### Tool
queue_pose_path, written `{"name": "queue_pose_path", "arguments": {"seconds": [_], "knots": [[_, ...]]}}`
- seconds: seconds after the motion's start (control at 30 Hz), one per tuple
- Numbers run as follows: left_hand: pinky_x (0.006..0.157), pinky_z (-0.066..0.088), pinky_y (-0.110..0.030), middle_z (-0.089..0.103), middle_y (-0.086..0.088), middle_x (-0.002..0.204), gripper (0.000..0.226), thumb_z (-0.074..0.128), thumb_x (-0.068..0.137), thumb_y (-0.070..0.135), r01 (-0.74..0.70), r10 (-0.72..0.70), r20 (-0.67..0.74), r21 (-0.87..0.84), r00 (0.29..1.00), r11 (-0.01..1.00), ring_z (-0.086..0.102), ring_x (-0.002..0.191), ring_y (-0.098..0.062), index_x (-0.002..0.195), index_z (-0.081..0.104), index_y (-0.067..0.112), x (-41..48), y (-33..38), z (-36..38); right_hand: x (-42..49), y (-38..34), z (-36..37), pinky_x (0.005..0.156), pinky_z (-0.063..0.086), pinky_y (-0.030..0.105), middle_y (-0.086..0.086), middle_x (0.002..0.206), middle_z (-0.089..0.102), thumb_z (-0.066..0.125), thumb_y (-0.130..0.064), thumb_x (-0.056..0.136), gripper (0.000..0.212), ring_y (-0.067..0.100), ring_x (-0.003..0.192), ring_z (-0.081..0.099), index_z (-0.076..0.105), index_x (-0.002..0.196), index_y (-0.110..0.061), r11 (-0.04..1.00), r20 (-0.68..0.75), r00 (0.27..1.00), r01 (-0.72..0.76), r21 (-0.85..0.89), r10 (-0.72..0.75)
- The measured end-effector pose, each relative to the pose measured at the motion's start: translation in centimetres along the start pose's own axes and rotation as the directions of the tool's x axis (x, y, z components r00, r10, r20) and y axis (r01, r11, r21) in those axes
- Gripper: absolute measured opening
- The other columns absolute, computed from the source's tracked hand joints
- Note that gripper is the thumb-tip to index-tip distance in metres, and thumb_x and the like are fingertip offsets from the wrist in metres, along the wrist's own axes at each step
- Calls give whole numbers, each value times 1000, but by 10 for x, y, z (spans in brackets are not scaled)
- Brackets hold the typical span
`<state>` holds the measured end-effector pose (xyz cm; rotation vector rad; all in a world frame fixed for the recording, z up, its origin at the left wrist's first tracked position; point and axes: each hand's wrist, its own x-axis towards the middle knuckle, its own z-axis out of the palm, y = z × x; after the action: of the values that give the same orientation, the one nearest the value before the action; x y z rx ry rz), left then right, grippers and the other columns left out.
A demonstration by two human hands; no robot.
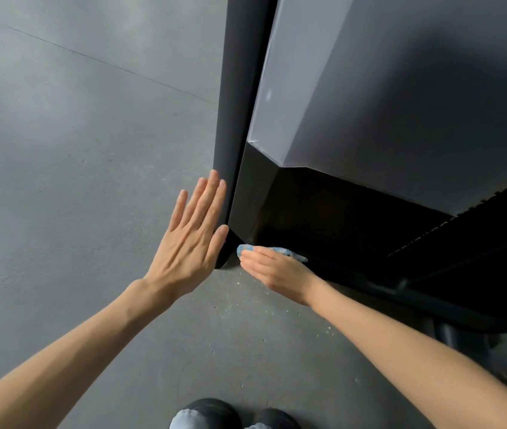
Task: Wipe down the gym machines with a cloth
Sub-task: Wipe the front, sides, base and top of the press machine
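From my remote seat, the head camera looks down on a grey floor (75, 181), scuffed and flecked with pale specks, which fills the left half of the view. The gym machine (400, 103) takes up the right half. It has a broad grey panel above and a glossy black base below, with a line of pale stitching running along its far right edge. A black upright (239, 88) runs down the panel's left side to the floor.

I see both bare forearms reach in from the bottom corners. The left hand (190, 243) is spread flat, its fingers (205, 199) straight and close together. They lie along the outer side of the upright near its foot, and the thumb tip touches the post's lower edge. That hand has hold of nothing.

The right hand (272, 267) sits low at the black base, just right of the upright's foot. Its fingers (261, 258) lie straight and together, pointing left, and press the cloth (292, 252) against the machine. The blue cloth sits under and behind those fingers. One rounded end shows past the fingertips and a crumpled tail sticks out towards the wrist. I see no finger curled round it, only the flat hand bearing down on it.

Dark shoes (212, 408) and pale denim cuffs (184, 421) show at the bottom edge of the view.
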<state>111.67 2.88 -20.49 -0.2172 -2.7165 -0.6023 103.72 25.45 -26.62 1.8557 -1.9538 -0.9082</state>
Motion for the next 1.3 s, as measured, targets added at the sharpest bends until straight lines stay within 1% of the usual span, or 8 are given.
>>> {"name": "queue_pose_path", "arguments": {"seconds": [0.17,0.27,0.4,0.5,0.8,1.07,1.17,1.3], "knots": [[122,-8,-35,-5,-2,165,58,18,105,34,-37,37,5,-22,999,999,-5,151,-16,157,4,13,3,10,1,-49,-9,-2,121,13,34,1,138,57,74,-5,67,66,15,133,45,61,131,-10,993,49,992,-114,17,113],[122,-8,-34,-6,-2,165,58,18,105,34,-57,58,35,-31,998,998,-6,152,-17,157,2,14,3,17,4,-66,11,-18,122,13,31,14,143,51,59,17,75,65,23,137,40,50,137,-2,947,-152,945,-261,186,291],[122,-8,-33,-8,-1,165,58,18,105,34,-61,62,24,-39,998,997,-7,151,-16,157,1,14,15,28,11,-68,87,-65,119,23,35,10,147,45,36,11,95,50,21,138,39,42,142,-4,905,-411,808,-350,240,422],[122,-9,-32,-12,0,163,58,18,105,34,-33,35,18,-75,999,997,-9,151,-14,156,-3,15,24,30,16,-55,102,-71,117,27,35,6,148,44,42,9,94,51,20,138,41,46,143,-5,899,-499,750,-396,189,435],[121,-10,-32,-16,1,163,58,17,104,32,-21,25,31,-97,999,995,-9,151,-13,155,-5,15,23,32,19,-35,58,-28,115,33,35,8,150,43,55,7,93,51,20,140,38,47,142,-3,946,-316,902,-227,231,294],[122,-8,-34,-18,1,162,58,13,103,36,5,-1,42,-101,999,995,-10,151,-13,155,-6,16,23,36,21,-36,100,-77,108,43,35,6,138,56,56,8,94,43,20,130,51,53,135,-5,863,-610,622,-440,248,492],[122,-8,-32,-18,1,162,59,15,104,36,-7,10,32,-90,999,996,-10,151,-13,155,-6,16,24,34,22,-32,85,-59,110,41,32,4,140,55,55,7,94,43,18,132,49,54,136,-6,879,-553,687,-414,236,471],[122,-9,-30,-18,1,162,64,20,104,40,5,-3,23,-105,1000,994,-10,151,-13,155,-7,15,25,35,24,-34,53,-23,118,28,31,5,150,43,40,12,95,53,18,140,38,42,145,-5,903,-333,860,-279,327,386]]}}
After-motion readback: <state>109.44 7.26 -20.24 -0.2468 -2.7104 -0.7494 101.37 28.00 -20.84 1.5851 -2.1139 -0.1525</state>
